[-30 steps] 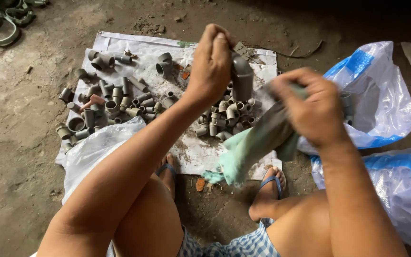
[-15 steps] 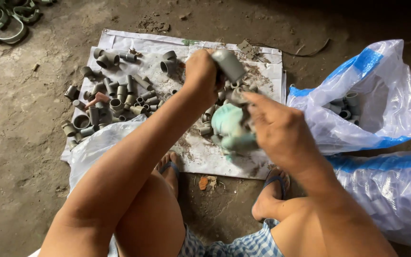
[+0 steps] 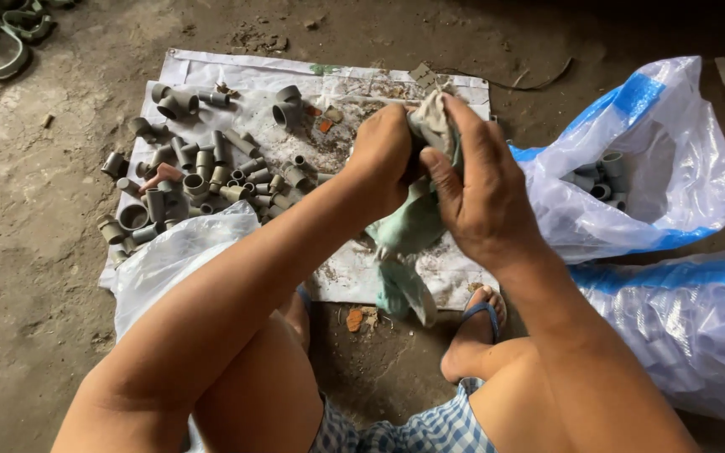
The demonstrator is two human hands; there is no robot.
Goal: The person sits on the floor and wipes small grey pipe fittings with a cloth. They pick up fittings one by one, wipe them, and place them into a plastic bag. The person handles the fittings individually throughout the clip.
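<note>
My left hand (image 3: 383,159) fisted, object inside hidden; my right hand (image 3: 480,193) clamps green cloth (image 3: 413,231) against it; grey fittings (image 3: 186,180) left of cloth, seemingly many unwiped; some bagged (image 3: 631,168).

Two hands (image 3: 430,176), one green rag (image 3: 409,243), two plastic bags (image 3: 648,168) — dozens of grey pipe fittings (image 3: 195,168).

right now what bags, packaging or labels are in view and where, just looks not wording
Open plastic bag: right of the hands, clear white with blue bands, grey pipe fittings inside.
Second plastic bag: lower right, same clear white and blue, bulging.
Clear plastic bag: under the left forearm, crumpled.
No signs or screens.
</note>
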